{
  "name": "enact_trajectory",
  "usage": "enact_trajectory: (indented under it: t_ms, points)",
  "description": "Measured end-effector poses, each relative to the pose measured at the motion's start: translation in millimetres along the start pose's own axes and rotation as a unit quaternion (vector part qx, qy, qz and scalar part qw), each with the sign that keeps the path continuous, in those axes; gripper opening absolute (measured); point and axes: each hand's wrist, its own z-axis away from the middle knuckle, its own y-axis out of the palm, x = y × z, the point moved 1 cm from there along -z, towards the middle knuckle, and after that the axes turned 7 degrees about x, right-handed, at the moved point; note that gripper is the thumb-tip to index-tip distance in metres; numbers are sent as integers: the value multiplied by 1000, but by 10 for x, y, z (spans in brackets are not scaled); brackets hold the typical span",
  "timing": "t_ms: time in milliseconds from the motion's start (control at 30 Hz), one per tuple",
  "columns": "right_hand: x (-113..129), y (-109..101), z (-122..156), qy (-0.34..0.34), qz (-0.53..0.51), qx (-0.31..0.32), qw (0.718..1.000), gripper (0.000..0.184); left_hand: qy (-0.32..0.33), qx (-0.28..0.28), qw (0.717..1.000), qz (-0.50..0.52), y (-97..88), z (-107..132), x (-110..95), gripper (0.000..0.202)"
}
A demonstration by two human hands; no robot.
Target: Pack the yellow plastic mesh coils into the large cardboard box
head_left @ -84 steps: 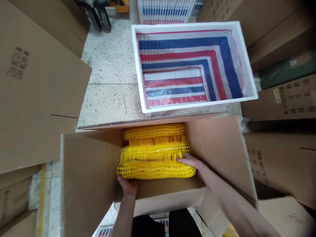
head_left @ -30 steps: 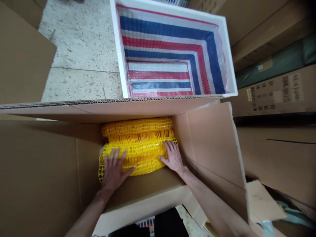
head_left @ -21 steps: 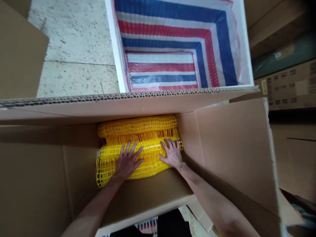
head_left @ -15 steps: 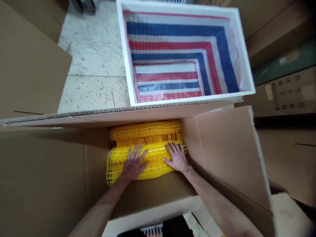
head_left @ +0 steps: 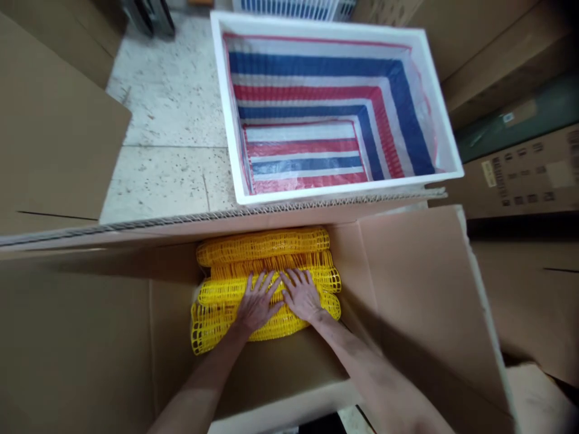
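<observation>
Several rolls of yellow plastic mesh point(head_left: 266, 244) lie side by side at the bottom of a large open cardboard box point(head_left: 411, 289). My left hand point(head_left: 259, 301) rests flat on the nearer mesh, fingers spread. Close beside it, my right hand point(head_left: 302, 295) also lies on the mesh with its fingers stretched out. The fingertips of the two hands nearly meet over the middle of the rolls. Neither hand is wrapped round anything. Parts of the nearer rolls are hidden under my hands.
Beyond the box's far edge stands a white crate point(head_left: 226, 114) with a red, white and blue striped lining point(head_left: 312, 93). A blue and white slatted basket point(head_left: 289, 8) is behind it. Stacked cartons point(head_left: 520, 175) line the right side. Pale speckled floor point(head_left: 167, 120) shows at left.
My right hand has slid left across the mesh, and my left hand has shifted slightly right, so they are closer together. The view has tilted a little, bringing more of the far basket into sight.
</observation>
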Motion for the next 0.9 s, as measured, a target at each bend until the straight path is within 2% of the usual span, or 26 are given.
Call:
enact_trajectory:
  t_ms: [133, 233, 367, 467, 533, 633, 733, 833, 900]
  points:
    - [-32, -54, 39, 13, 10, -20, 1000, 60, -51, -42, 998, -20, -200, 189, 157, 86]
    - [12, -114, 3, 12, 18, -31, 999, 59, -80, -41, 996, -23, -311, 303, 306, 89]
    - [47, -86, -10, 12, 22, -27, 999, 57, -63, -44, 997, -19, -258, 309, 363, 86]
    - [38, -21, 76, 21, 9, -21, 1000, 55, -73, -13, 997, -12, -191, 288, 330, 86]
    - [71, -55, 63, 14, 5, -27, 1000, 56, -88, -25, 996, -10, -242, 270, 339, 90]
    - [221, -260, -237, -13, 12, -52, 999, 62, -127, -103, 986, -25, -461, 189, 477, 87]
    - [386, -444, -776, -23, 17, -77, 997, 71, -142, -160, 976, -31, -650, 16, 716, 86]
    - [441, -436, -1201, -18, 17, -108, 994, 76, -125, -184, 974, -47, -691, -167, 882, 88]
    - [427, -384, -1300, -13, 14, -121, 992, 75, -129, -186, 972, -57, -664, -235, 893, 89]
